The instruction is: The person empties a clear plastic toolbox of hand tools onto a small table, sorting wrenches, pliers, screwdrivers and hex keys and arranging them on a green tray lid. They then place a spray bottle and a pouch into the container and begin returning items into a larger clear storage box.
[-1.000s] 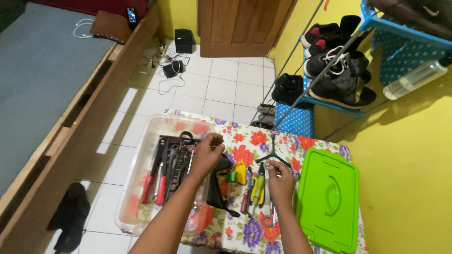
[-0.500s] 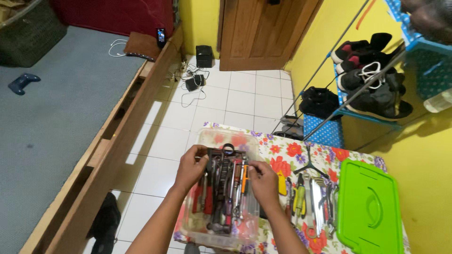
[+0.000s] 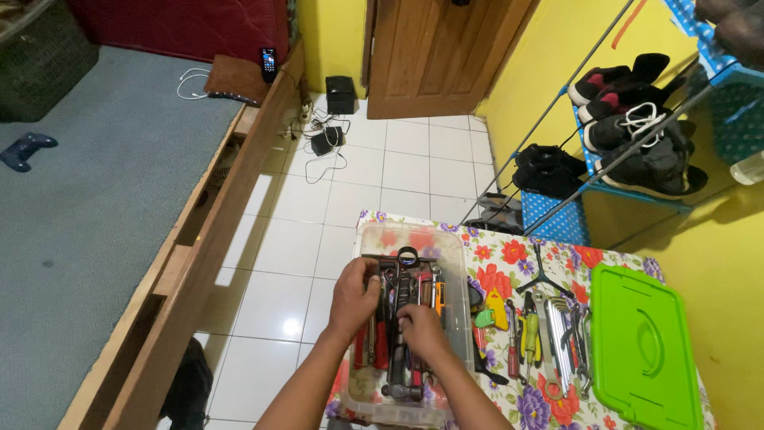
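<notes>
Both hands are inside a clear plastic box (image 3: 456, 275) that stands on a table with a flowered cloth (image 3: 509, 253). The box holds several hand tools (image 3: 398, 291) with red, black and orange handles, lying lengthwise. My left hand (image 3: 355, 296) lies on the tools at the box's left side with its fingers curled over them. Lower down in the middle of the box, my right hand (image 3: 420, 330) is closed over a dark-handled tool. What each hand actually grips is hidden by the fingers.
More tools (image 3: 543, 330), pliers, hex keys and wrenches, lie in a row on the cloth right of the box. A green lid (image 3: 645, 346) lies at the table's right end. A shoe rack (image 3: 629, 151) stands behind, with a wooden bed frame (image 3: 199, 247) left.
My right hand has left the row of tools on the cloth and moved into the box. My left hand has shifted down along the box's left side. The view has swung left.
</notes>
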